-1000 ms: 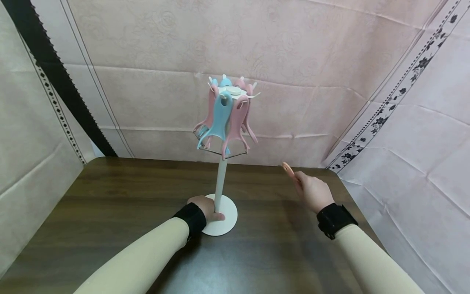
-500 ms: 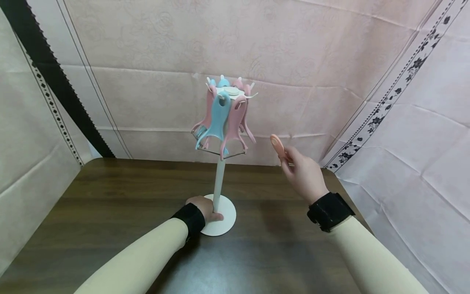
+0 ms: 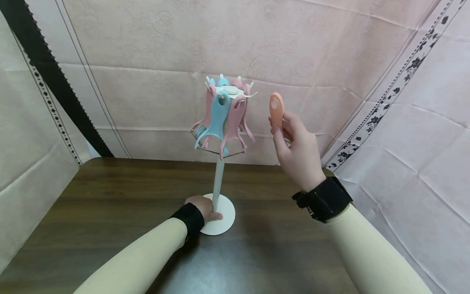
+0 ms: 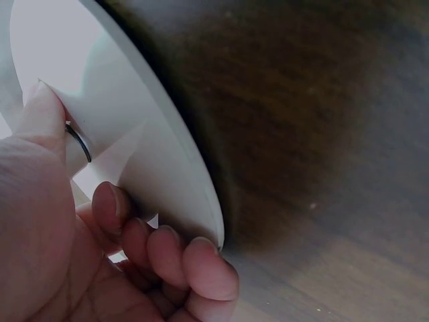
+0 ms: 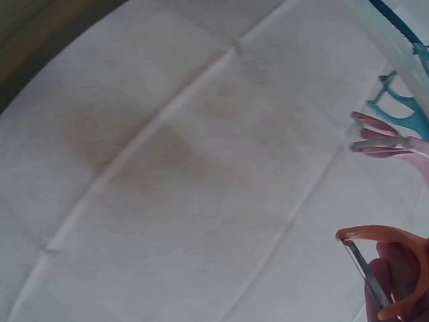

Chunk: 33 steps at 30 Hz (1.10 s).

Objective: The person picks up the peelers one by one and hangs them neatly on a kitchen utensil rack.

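Observation:
A white stand with a round base (image 3: 228, 216) and upright pole (image 3: 218, 179) stands on the table. From its hooked top hang several pink and blue Y-shaped peelers, among them a blue peeler (image 3: 219, 116) and a pink peeler (image 3: 235, 122) in front. My left hand (image 3: 201, 207) grips the stand low at the pole's foot; the left wrist view shows the thumb on the base (image 4: 154, 114) and curled fingers (image 4: 208, 268) at its rim. Right of the hanging peelers, my right hand (image 3: 299, 149) pinches an orange peeler (image 3: 276, 108), its handle with a hole pointing up. Its blade (image 5: 365, 272) shows in the right wrist view.
The brown wooden table (image 3: 121, 204) extends around the stand. Pale patterned cloth (image 3: 154, 53) hangs behind it, with more cloth at both sides. A dark strip (image 3: 58, 77) runs down the left side.
My right hand has risen and moved left toward the stand with the orange peeler, turning it upright. The left hand keeps its place on the stand.

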Each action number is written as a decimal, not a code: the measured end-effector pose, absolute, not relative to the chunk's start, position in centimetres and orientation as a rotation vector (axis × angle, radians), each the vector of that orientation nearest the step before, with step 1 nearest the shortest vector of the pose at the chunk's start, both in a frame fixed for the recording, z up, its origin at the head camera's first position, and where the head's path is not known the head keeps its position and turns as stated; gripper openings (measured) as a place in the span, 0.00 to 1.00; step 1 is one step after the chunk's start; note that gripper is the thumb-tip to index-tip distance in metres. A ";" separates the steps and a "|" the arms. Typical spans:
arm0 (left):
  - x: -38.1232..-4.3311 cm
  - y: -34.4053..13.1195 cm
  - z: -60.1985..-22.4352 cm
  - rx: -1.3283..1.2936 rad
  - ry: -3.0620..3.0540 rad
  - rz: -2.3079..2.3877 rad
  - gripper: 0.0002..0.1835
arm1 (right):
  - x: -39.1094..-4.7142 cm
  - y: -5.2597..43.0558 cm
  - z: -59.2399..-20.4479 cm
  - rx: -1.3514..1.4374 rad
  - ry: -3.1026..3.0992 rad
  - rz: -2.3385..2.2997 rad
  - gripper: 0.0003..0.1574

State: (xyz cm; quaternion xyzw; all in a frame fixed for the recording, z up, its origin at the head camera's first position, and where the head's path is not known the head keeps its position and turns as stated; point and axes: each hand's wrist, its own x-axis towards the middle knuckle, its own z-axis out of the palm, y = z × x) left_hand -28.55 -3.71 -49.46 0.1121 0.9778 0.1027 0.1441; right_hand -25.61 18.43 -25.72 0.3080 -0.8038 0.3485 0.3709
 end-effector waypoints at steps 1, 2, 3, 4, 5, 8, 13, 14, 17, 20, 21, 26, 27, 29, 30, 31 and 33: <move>-28.4 -3.7 -49.3 0.320 2.817 0.304 0.28 | -25.6 18.1 -25.4 0.793 -2.051 0.897 0.18; -28.4 -3.7 -49.1 0.319 2.817 0.309 0.28 | -25.6 17.8 -25.1 0.796 -2.042 0.902 0.18; -28.3 -3.7 -48.9 0.318 2.817 0.309 0.27 | -25.5 17.6 -24.8 0.796 -2.035 0.905 0.18; -28.2 -3.7 -48.8 0.317 2.816 0.317 0.27 | -25.6 17.3 -24.7 0.799 -2.029 0.912 0.18; -28.1 -3.7 -48.6 0.315 2.814 0.322 0.27 | -25.6 17.0 -24.5 0.799 -2.024 0.913 0.18; -28.0 -3.7 -48.5 0.314 2.816 0.320 0.27 | -25.6 16.4 -24.2 0.790 -2.027 0.880 0.17; -28.0 -3.7 -48.5 0.307 2.813 0.318 0.26 | -25.5 15.9 -24.2 0.783 -2.058 0.790 0.18; -28.0 -3.7 -48.5 0.305 2.813 0.318 0.26 | -25.5 15.8 -24.2 0.786 -2.061 0.779 0.18; -28.0 -3.7 -48.5 0.297 2.811 0.327 0.26 | -25.3 15.7 -24.2 0.791 -2.078 0.760 0.19; -28.0 -3.7 -48.5 0.292 2.813 0.329 0.26 | -25.1 15.6 -24.2 0.796 -2.094 0.737 0.20; -28.1 -3.7 -48.6 0.293 2.812 0.328 0.26 | -25.1 15.5 -24.2 0.802 -2.096 0.730 0.21; -28.8 -3.7 -49.7 0.304 2.813 0.325 0.26 | -25.2 15.5 -24.5 0.868 -2.093 0.739 0.25; -28.9 -3.7 -49.9 0.308 2.812 0.328 0.26 | -25.2 15.5 -24.6 0.876 -2.096 0.744 0.26; -29.0 -3.8 -50.2 0.313 2.816 0.334 0.26 | -25.2 15.4 -24.6 0.893 -2.107 0.756 0.28; -29.1 -3.8 -50.3 0.314 2.816 0.335 0.26 | -25.3 15.4 -24.7 0.899 -2.116 0.760 0.30; -29.1 -3.8 -50.3 0.314 2.814 0.336 0.26 | -25.3 15.4 -24.6 0.912 -2.121 0.764 0.32; -29.0 -3.8 -50.2 0.315 2.813 0.344 0.26 | -25.4 15.3 -24.7 0.940 -2.126 0.736 0.36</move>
